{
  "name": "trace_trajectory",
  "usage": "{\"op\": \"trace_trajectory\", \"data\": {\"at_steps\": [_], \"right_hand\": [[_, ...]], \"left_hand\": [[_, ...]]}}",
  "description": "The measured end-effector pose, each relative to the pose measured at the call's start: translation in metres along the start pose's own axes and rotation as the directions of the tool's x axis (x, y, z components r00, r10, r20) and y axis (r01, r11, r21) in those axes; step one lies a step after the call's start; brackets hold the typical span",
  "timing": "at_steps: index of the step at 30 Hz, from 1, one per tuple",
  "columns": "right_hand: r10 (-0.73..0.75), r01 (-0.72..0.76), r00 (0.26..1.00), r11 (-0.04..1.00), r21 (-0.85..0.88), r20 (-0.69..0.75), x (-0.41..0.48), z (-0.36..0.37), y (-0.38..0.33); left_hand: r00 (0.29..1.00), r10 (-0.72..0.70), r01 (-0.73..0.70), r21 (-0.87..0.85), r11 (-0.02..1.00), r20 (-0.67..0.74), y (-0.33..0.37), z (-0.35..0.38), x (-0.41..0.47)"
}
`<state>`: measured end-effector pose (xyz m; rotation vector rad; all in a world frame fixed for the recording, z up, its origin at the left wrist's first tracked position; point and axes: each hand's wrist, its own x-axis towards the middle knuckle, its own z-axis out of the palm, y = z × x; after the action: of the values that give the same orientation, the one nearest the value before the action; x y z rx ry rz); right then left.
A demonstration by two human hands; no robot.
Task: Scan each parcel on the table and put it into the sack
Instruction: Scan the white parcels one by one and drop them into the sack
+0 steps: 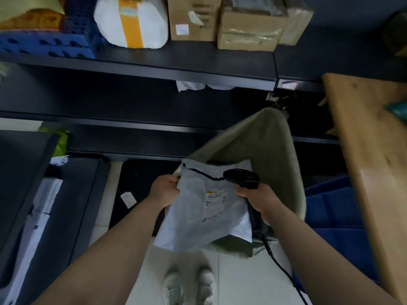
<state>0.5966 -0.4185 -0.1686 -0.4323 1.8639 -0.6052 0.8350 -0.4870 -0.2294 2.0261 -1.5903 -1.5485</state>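
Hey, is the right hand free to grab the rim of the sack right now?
Probably not. The right hand grips the scanner, so its fingers are taken, though the sack sits close by it with nothing in between.

Dark metal shelving runs beyond the fingers, its top shelf carrying cardboard boxes and a white bundle. Right of them stands a wooden worktop. Below lies dimly lit, pale tiled floor, with what may be a dark mat.
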Motion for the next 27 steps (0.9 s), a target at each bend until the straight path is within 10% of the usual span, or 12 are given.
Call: {"op": "trace_trajectory", "data": {"at_steps": [8,19,27], "right_hand": [[0.050,-0.053,0.996,0.998,-0.036,-0.080,0.088,0.029,0.036],[0.063,-0.008,0.962,0.979,0.203,-0.265,0.126,0.040,0.042],[0.086,-0.092,0.993,0.992,-0.088,-0.076,0.127,0.059,0.072]], "left_hand": [[0.969,-0.248,0.244,0.157,0.957,0.005,-0.069,0.044,0.079],[0.921,0.169,-0.134,0.122,0.984,-0.351,-0.077,0.039,0.041],[0.947,0.160,-0.114,0.175,0.978,-0.278,-0.079,0.060,0.040]]}}
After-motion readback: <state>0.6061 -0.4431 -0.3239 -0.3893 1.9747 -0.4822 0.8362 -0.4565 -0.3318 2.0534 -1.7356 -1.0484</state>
